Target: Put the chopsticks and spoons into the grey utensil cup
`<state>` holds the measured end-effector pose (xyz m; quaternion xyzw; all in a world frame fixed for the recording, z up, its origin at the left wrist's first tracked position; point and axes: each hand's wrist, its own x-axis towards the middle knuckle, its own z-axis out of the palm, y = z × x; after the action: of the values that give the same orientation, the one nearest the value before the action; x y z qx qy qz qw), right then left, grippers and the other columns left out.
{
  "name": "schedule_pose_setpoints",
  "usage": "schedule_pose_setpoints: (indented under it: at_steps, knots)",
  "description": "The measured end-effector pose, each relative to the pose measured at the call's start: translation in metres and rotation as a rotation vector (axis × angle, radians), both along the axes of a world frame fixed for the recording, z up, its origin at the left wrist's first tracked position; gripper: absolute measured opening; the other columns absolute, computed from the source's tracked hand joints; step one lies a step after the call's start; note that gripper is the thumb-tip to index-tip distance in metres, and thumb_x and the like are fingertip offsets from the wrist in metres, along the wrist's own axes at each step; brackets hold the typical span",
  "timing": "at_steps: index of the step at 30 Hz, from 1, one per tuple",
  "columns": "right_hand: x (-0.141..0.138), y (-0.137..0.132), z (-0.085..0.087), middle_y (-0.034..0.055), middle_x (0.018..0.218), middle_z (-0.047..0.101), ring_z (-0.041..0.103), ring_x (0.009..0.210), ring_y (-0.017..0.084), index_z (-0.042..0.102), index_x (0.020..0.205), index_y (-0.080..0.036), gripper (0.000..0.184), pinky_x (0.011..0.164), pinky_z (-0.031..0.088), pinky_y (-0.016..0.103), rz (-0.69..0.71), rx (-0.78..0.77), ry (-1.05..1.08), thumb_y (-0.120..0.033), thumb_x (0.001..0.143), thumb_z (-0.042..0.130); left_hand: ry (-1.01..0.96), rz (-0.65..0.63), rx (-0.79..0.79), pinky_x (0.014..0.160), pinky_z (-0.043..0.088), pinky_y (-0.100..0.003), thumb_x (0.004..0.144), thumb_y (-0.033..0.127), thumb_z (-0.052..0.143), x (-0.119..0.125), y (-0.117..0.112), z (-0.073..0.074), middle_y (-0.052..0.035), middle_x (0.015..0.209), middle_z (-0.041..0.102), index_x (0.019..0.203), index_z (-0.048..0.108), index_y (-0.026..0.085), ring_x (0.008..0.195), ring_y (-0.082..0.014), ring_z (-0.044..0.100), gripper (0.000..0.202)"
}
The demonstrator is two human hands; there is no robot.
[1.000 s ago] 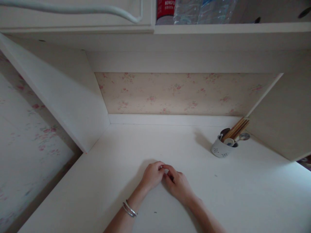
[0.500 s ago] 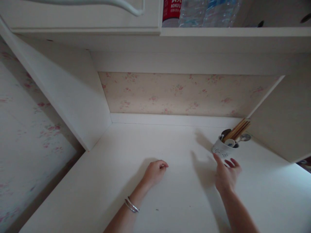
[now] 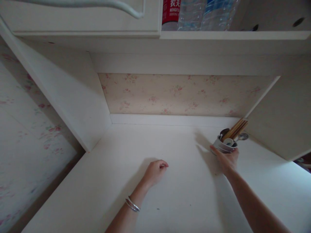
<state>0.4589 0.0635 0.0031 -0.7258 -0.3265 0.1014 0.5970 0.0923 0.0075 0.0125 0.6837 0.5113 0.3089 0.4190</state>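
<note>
My right hand [image 3: 227,158] is wrapped round the front of a white utensil holder [image 3: 218,144], thumb on its left side and fingers on its right. Wooden chopsticks [image 3: 235,129] lean out of the holder toward the back right. Beside them are a metal spoon [image 3: 243,136], a dark spoon [image 3: 224,131] and a white spoon [image 3: 228,141]. On the white countertop [image 3: 157,139], my left hand [image 3: 155,172] lies loosely curled, with nothing visible in it. A silver bangle [image 3: 132,204] circles the left wrist.
Above the countertop runs a cabinet shelf [image 3: 218,35] holding clear bottles [image 3: 204,14] and a red-labelled bottle [image 3: 171,13]. A white side panel [image 3: 70,87] stands at left, another panel [image 3: 282,119] at right. Tiny dark specks lie near the front.
My right hand has moved forward from just in front of the utensil holder and closed round it. The left hand stays in place.
</note>
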Motion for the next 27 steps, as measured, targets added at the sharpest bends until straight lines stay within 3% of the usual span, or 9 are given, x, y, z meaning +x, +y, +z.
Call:
schedule_pose_setpoints:
  at_steps: [8, 12, 14, 16, 19, 22, 24, 27]
  knots:
    - [-0.013, 0.008, 0.007, 0.0142, 0.114, 0.061, 0.060, 0.098, 0.031, 0.049, 0.124, -0.016, 0.089, 0.085, 0.048, 0.045, -0.167, -0.084, 0.007, -0.054, 0.051, 0.084, -0.051, 0.013, -0.015, 0.077, 0.046, -0.028, 0.078, 0.019, 0.052, -0.001, 0.001, -0.003, -0.0055, 0.089, 0.073, 0.093, 0.074, 0.016, 0.083, -0.0177, 0.065, 0.027]
    - [-0.037, -0.002, 0.014, 0.0120, 0.103, 0.065, 0.062, 0.089, 0.031, 0.056, 0.116, -0.015, 0.082, 0.078, 0.049, 0.045, -0.089, -0.113, 0.000, -0.057, 0.050, 0.083, -0.173, 0.028, -0.130, 0.058, 0.038, -0.023, 0.079, 0.029, 0.060, -0.001, 0.001, 0.006, 0.0004, 0.069, 0.060, 0.092, 0.073, 0.017, 0.062, -0.0117, 0.052, 0.022]
    - [-0.061, -0.011, 0.016, 0.0102, 0.100, 0.066, 0.062, 0.085, 0.027, 0.057, 0.113, -0.015, 0.076, 0.074, 0.049, 0.041, 0.039, -0.074, 0.027, -0.056, 0.053, 0.081, -0.310, 0.049, -0.226, 0.049, 0.032, -0.022, 0.078, 0.039, 0.065, -0.002, 0.000, 0.012, 0.0028, 0.067, 0.053, 0.097, 0.070, 0.017, 0.054, -0.0089, 0.044, 0.029]
    - [-0.093, -0.023, 0.017, 0.0077, 0.099, 0.067, 0.062, 0.082, 0.023, 0.056, 0.112, -0.017, 0.070, 0.072, 0.050, 0.034, 0.237, 0.003, 0.117, -0.052, 0.057, 0.081, -0.507, 0.085, -0.291, 0.047, 0.034, -0.021, 0.077, 0.044, 0.069, -0.004, -0.001, 0.019, 0.0016, 0.076, 0.054, 0.108, 0.066, 0.019, 0.057, -0.0088, 0.045, 0.040]
    - [-0.145, -0.044, 0.021, 0.0047, 0.095, 0.069, 0.062, 0.080, 0.021, 0.057, 0.110, -0.019, 0.060, 0.070, 0.049, 0.031, 0.538, -0.001, 0.232, -0.048, 0.063, 0.080, -0.858, 0.116, -0.298, 0.066, 0.048, -0.025, 0.075, 0.042, 0.074, -0.010, -0.003, 0.026, -0.0050, 0.107, 0.058, 0.126, 0.056, 0.025, 0.084, -0.0139, 0.058, 0.056]
    - [-0.191, -0.063, 0.029, 0.0042, 0.095, 0.069, 0.061, 0.084, 0.022, 0.058, 0.111, -0.019, 0.055, 0.074, 0.048, 0.032, 0.839, -0.046, 0.244, -0.044, 0.067, 0.079, -1.137, 0.081, -0.278, 0.091, 0.048, -0.033, 0.075, 0.042, 0.077, -0.018, -0.003, 0.031, -0.0077, 0.132, 0.053, 0.135, 0.049, 0.031, 0.112, -0.0204, 0.056, 0.067]
    - [-0.215, -0.073, 0.036, 0.0050, 0.100, 0.069, 0.060, 0.089, 0.024, 0.059, 0.116, -0.018, 0.058, 0.077, 0.047, 0.033, 1.008, -0.077, 0.244, -0.041, 0.066, 0.079, -1.254, 0.064, -0.280, 0.095, 0.046, -0.036, 0.075, 0.045, 0.076, -0.024, -0.002, 0.034, -0.0076, 0.135, 0.054, 0.136, 0.047, 0.032, 0.118, -0.0231, 0.055, 0.069]
    - [-0.237, -0.081, 0.043, 0.0058, 0.101, 0.069, 0.059, 0.092, 0.025, 0.061, 0.117, -0.016, 0.056, 0.079, 0.046, 0.034, 1.165, -0.155, 0.319, -0.039, 0.068, 0.076, -1.363, 0.139, -0.353, 0.096, 0.047, -0.041, 0.077, 0.045, 0.074, -0.029, -0.001, 0.040, -0.0077, 0.128, 0.061, 0.134, 0.047, 0.031, 0.112, -0.0257, 0.062, 0.064]
